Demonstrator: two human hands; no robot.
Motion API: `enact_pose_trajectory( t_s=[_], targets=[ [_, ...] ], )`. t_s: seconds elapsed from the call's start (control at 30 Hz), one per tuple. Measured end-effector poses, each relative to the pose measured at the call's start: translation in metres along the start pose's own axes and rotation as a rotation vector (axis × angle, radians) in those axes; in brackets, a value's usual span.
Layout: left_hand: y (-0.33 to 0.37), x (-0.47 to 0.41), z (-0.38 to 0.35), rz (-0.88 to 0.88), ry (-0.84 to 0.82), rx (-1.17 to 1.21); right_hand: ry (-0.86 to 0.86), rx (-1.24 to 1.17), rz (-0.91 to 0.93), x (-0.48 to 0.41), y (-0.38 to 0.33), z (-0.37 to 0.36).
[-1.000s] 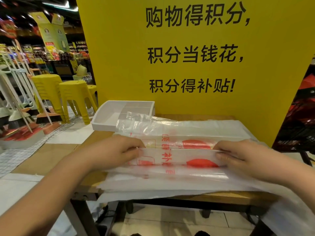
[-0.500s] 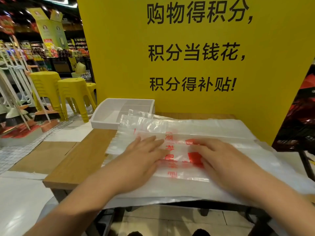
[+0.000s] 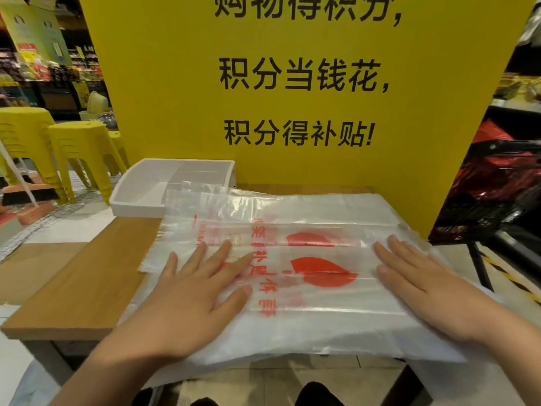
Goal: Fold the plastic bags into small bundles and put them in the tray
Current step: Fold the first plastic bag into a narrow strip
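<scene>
A clear plastic bag (image 3: 316, 273) with red print lies folded lengthwise on top of a flat stack of plastic bags (image 3: 292, 338) on the wooden table (image 3: 85, 282). My left hand (image 3: 193, 291) presses flat on the bag's left part with fingers spread. At the bag's right end my right hand (image 3: 418, 276) presses flat too, fingers straight. A white tray (image 3: 140, 200) with dividers stands at the table's back left corner, partly behind the bags.
A tall yellow sign board (image 3: 307, 92) stands right behind the table. Yellow plastic stools (image 3: 79, 153) are stacked on the floor to the left. A red and black shopping cart (image 3: 497, 186) is at the right. The bag stack overhangs the table's near edge.
Both hands went from pinching the bag's folded edge to lying flat on it, then slid apart toward its ends. The head camera moved closer and lower.
</scene>
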State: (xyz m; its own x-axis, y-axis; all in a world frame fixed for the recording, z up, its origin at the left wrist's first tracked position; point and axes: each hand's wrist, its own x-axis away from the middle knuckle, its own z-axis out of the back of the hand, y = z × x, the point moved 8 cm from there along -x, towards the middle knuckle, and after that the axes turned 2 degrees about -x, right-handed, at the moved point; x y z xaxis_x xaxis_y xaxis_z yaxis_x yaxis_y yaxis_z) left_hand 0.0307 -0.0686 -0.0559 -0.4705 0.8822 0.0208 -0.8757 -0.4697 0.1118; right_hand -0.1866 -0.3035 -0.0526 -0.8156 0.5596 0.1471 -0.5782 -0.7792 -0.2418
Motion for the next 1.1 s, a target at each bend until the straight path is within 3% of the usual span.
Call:
enact_pose_trajectory(
  t_s=[0.13,0.23,0.33,0.43,0.63,0.73,0.93,1.1],
  targets=[
    [0.002,0.002,0.003,0.013,0.057,-0.008,-0.017,0.088,-0.065,-0.002,0.001,0.003],
    [0.003,0.006,0.01,-0.002,0.174,-0.025,0.119,0.142,0.066,-0.005,-0.039,0.01],
    [0.005,0.01,0.018,-0.012,0.278,0.004,0.153,0.069,0.281,-0.002,-0.089,0.003],
    [0.004,0.012,0.022,-0.031,0.328,-0.01,0.199,0.033,0.371,-0.002,-0.103,-0.003],
    [-0.001,0.006,0.033,-0.054,0.408,0.013,0.298,-0.322,0.338,-0.006,-0.086,0.008],
    [-0.009,0.009,0.036,-0.057,0.443,0.018,0.344,-0.275,0.348,-0.002,-0.085,0.011],
    [-0.01,0.01,0.035,-0.045,0.382,-0.034,0.386,-0.078,0.382,-0.004,-0.091,0.013],
    [-0.017,0.001,0.047,-0.02,0.14,0.068,0.331,-0.016,0.394,-0.011,-0.093,0.021]
  ],
)
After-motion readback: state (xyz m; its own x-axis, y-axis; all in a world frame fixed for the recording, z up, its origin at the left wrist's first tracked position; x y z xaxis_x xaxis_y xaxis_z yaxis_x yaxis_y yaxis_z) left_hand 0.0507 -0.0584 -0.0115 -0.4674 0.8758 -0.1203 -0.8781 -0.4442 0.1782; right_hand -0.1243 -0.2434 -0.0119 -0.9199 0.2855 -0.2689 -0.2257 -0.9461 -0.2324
